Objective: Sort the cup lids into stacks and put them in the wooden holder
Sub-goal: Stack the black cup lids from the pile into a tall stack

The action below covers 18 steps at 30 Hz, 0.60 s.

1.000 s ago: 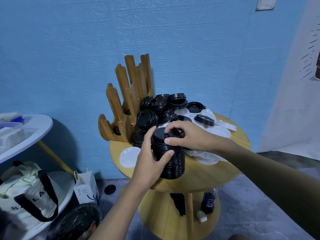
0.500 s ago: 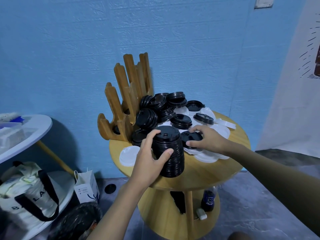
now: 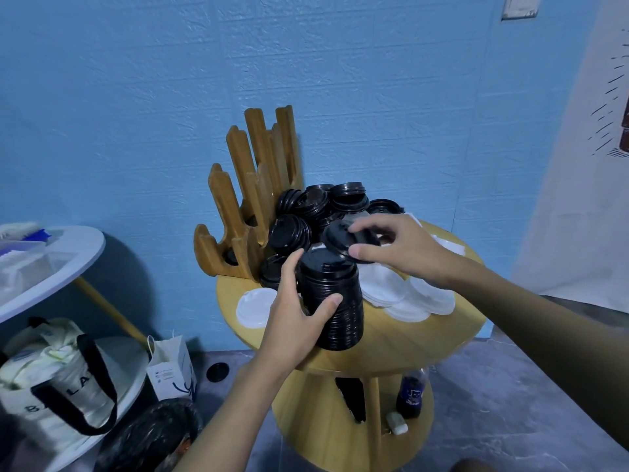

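A tall stack of black lids (image 3: pixel 335 308) stands on the round wooden table (image 3: pixel 391 349), and my left hand (image 3: pixel 296 311) grips its left side. My right hand (image 3: pixel 405 247) holds a single black lid (image 3: pixel 337 235) tilted just above and to the right of the stack's top. Behind them lies a loose pile of black lids (image 3: pixel 320 209). White lids (image 3: pixel 405 294) spread flat under my right forearm, and one white lid (image 3: pixel 253 306) lies at the table's left edge. The wooden holder (image 3: pixel 248 202) with upright prongs stands at the back left.
A white round side table (image 3: pixel 51 267) is at the left, with a tote bag (image 3: pixel 51 379) and a small paper bag (image 3: pixel 173 369) on the floor below. One black lid (image 3: pixel 218 372) lies on the floor. A dark bottle (image 3: pixel 410 393) stands on the table's lower shelf.
My right hand picked a black lid from the pile on the right and has brought it up over the stack. My left hand kept its grip on the stack.
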### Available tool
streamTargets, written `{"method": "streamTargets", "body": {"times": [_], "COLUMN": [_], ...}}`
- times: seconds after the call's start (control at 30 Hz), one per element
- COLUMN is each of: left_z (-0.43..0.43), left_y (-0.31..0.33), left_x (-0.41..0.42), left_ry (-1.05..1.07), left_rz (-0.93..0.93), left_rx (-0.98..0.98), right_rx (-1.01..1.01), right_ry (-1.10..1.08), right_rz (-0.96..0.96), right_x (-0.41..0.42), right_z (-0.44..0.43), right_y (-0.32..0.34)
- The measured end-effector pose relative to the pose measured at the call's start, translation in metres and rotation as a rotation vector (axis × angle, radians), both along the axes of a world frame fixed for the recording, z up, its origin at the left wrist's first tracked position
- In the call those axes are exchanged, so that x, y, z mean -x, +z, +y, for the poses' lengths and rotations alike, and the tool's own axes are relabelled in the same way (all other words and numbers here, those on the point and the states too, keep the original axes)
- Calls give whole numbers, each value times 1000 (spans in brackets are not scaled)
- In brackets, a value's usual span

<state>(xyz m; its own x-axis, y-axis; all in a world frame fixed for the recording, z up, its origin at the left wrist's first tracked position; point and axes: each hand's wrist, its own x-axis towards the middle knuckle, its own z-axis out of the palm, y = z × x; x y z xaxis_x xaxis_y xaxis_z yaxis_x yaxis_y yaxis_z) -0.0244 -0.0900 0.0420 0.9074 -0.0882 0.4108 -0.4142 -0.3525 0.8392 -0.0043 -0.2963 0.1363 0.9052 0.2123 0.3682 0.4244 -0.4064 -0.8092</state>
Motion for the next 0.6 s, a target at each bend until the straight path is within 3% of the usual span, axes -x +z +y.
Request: {"method": "streamTargets", "body": {"times": [0.23, 0.6], "left_z": [0, 2], "left_y": [2, 0], "left_x": [1, -1], "left_ry": [-11, -23], "left_rz": [10, -13], "left_rx": [33, -7], "right_rx": [272, 219], "right_ry": [170, 87], "right_rz": [36, -13], "right_x": [-7, -9], "right_z": [29, 25], "right_y": [-5, -29]}}
